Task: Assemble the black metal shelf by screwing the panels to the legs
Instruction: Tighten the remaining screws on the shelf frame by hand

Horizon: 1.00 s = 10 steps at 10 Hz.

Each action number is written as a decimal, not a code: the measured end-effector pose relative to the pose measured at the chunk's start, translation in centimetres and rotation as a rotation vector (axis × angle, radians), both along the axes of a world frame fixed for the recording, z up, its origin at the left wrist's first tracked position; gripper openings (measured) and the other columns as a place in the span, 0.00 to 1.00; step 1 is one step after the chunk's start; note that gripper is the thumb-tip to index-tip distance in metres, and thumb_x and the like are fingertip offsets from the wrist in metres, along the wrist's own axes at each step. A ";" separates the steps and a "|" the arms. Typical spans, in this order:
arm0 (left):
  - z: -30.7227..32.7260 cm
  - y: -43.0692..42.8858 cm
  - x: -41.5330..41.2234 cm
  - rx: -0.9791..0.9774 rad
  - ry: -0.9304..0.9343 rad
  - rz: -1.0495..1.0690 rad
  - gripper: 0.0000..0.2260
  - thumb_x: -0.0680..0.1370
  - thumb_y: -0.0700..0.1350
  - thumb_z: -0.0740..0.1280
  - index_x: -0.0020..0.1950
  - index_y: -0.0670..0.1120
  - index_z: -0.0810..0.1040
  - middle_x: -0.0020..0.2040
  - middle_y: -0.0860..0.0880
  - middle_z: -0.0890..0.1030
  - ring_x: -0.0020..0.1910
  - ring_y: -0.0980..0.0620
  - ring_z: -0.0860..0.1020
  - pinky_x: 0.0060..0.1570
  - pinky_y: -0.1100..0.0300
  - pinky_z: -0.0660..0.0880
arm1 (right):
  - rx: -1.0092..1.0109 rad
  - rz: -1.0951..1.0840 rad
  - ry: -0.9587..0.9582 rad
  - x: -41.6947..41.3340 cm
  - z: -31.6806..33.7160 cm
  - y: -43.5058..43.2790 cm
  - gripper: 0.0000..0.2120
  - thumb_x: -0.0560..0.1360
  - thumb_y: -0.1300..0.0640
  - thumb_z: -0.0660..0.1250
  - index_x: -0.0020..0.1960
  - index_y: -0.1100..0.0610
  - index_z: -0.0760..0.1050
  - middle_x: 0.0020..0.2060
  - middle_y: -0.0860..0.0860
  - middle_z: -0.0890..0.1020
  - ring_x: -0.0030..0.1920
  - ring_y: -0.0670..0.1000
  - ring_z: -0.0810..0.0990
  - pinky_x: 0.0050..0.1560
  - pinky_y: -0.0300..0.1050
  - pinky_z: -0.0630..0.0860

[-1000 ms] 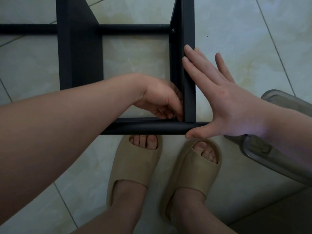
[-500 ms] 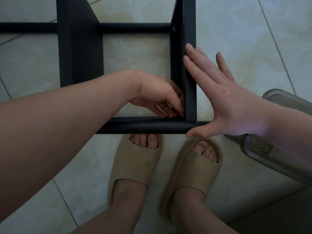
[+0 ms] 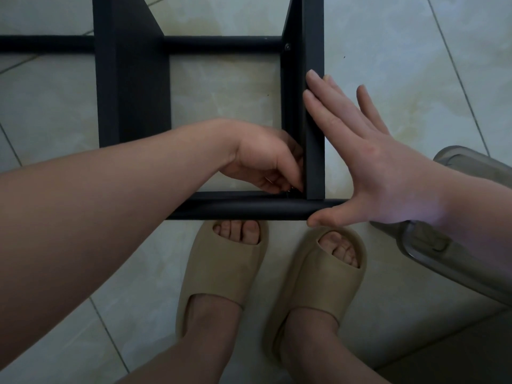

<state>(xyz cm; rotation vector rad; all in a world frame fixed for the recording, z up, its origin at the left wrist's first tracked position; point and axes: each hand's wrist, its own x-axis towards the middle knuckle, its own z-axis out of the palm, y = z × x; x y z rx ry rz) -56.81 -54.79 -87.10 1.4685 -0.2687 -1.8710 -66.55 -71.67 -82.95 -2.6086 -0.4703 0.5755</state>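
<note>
From the head camera, the black metal shelf [image 3: 130, 79] lies on its side on a pale tiled floor [image 3: 388, 51], straight ahead of the person's feet. Two flat panels run away from the viewer, the left panel [image 3: 133, 101] wide and the right panel [image 3: 315, 139] seen nearly edge-on. They are crossed by two round legs: the near leg [image 3: 243, 209] just above the toes and the far leg [image 3: 221, 47] near the top of the frame. A screw head [image 3: 288, 46] shows where the right panel meets the far leg.

The left hand [image 3: 263, 162] reaches across from the left into the inner corner where the right panel meets the near leg. Its fingers are curled and bunched together at that joint, but the spot is dark and blurred, so I cannot tell what they pinch, if anything.

The right hand [image 3: 371, 162] is spread, with straight fingers laid flat against the outer face of the right panel. Its thumb stretches sideways and touches the near leg close to its end.

Both feet wear beige slide sandals [image 3: 221, 273], just below the near leg. A grey translucent plastic seat [image 3: 457, 253] stands on the right, partly behind the right forearm
</note>
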 end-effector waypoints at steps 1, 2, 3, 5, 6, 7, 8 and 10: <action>0.1 0.2 0.1 -0.006 0.019 -0.019 0.09 0.76 0.32 0.66 0.48 0.45 0.78 0.40 0.49 0.81 0.41 0.53 0.78 0.51 0.58 0.73 | 0.006 -0.005 -0.001 0.0 0.0 -0.1 0.65 0.63 0.27 0.69 0.82 0.61 0.41 0.82 0.54 0.40 0.81 0.53 0.36 0.79 0.59 0.35; 0.0 0.4 0.3 0.035 0.016 -0.045 0.06 0.77 0.36 0.67 0.50 0.46 0.80 0.43 0.50 0.82 0.44 0.52 0.78 0.51 0.56 0.73 | 0.011 -0.004 -0.003 0.0 0.0 -0.1 0.65 0.63 0.27 0.69 0.82 0.61 0.41 0.82 0.54 0.40 0.81 0.52 0.36 0.79 0.58 0.34; -0.1 0.3 0.2 0.077 0.000 -0.077 0.05 0.79 0.40 0.67 0.51 0.45 0.82 0.46 0.49 0.83 0.43 0.51 0.76 0.46 0.57 0.72 | 0.015 0.000 -0.006 0.0 -0.1 -0.1 0.64 0.64 0.26 0.68 0.82 0.61 0.40 0.82 0.54 0.40 0.81 0.52 0.36 0.79 0.58 0.34; 0.0 0.0 -0.1 0.017 -0.013 -0.056 0.08 0.77 0.32 0.67 0.41 0.44 0.79 0.31 0.51 0.79 0.30 0.56 0.73 0.36 0.62 0.66 | 0.021 -0.003 -0.003 0.0 -0.2 -0.1 0.64 0.64 0.27 0.68 0.82 0.61 0.40 0.82 0.54 0.40 0.81 0.52 0.36 0.79 0.60 0.35; 0.2 0.0 -0.1 0.010 -0.025 -0.045 0.08 0.76 0.31 0.67 0.42 0.43 0.78 0.30 0.51 0.78 0.31 0.56 0.72 0.35 0.63 0.65 | 0.023 -0.003 -0.007 0.0 -0.2 -0.1 0.64 0.64 0.27 0.68 0.82 0.61 0.40 0.82 0.53 0.39 0.81 0.52 0.36 0.79 0.60 0.35; 0.1 0.0 -0.2 0.006 -0.012 -0.013 0.08 0.76 0.30 0.67 0.43 0.43 0.76 0.32 0.50 0.76 0.31 0.56 0.72 0.35 0.63 0.65 | 0.028 -0.006 -0.008 0.0 -0.2 -0.1 0.64 0.64 0.27 0.68 0.82 0.61 0.40 0.82 0.53 0.40 0.81 0.51 0.36 0.79 0.60 0.35; 0.1 0.1 -0.3 -0.011 0.003 0.002 0.08 0.76 0.30 0.66 0.45 0.42 0.76 0.34 0.49 0.76 0.32 0.56 0.73 0.36 0.62 0.65 | 0.029 -0.003 -0.010 0.0 -0.3 -0.1 0.64 0.64 0.27 0.68 0.82 0.61 0.40 0.82 0.54 0.40 0.81 0.52 0.36 0.79 0.60 0.35; 0.1 0.4 0.1 -0.012 -0.014 -0.019 0.08 0.76 0.32 0.67 0.46 0.45 0.78 0.38 0.51 0.79 0.37 0.56 0.77 0.40 0.61 0.68 | 0.030 -0.005 -0.003 0.0 -0.2 -0.2 0.64 0.64 0.27 0.68 0.82 0.61 0.40 0.82 0.54 0.40 0.81 0.52 0.36 0.79 0.59 0.35</action>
